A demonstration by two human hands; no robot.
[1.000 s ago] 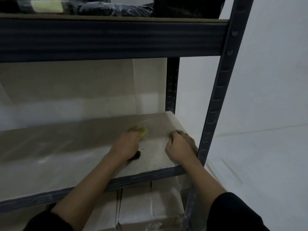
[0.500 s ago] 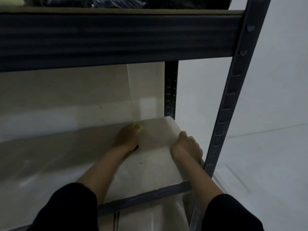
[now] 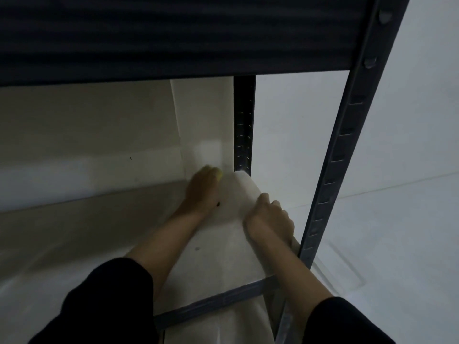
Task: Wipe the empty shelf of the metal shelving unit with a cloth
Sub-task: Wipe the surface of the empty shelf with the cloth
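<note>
The empty shelf (image 3: 213, 264) is a pale board in a dark metal frame, seen from above. My left hand (image 3: 202, 189) lies far back on it near the rear right corner, closed over a yellow cloth (image 3: 218, 173); only a yellow edge shows past my fingers. My right hand (image 3: 269, 220) rests on the shelf's right edge, fingers curled over it, beside the front upright (image 3: 347, 155). A small dark bit (image 3: 218, 204) shows beside my left wrist; I cannot tell what it is.
A dark ribbed beam (image 3: 173, 36) of the shelf above fills the top of the view. The rear upright (image 3: 244, 125) stands at the back right corner. A pale wall lies behind, a pale floor (image 3: 397, 244) to the right, and pale boxes (image 3: 223, 328) sit below the shelf.
My left hand slid the cloth from mid-shelf to the rear right corner. My right hand moved back along the right edge. The view moved closer and lower under the upper beam.
</note>
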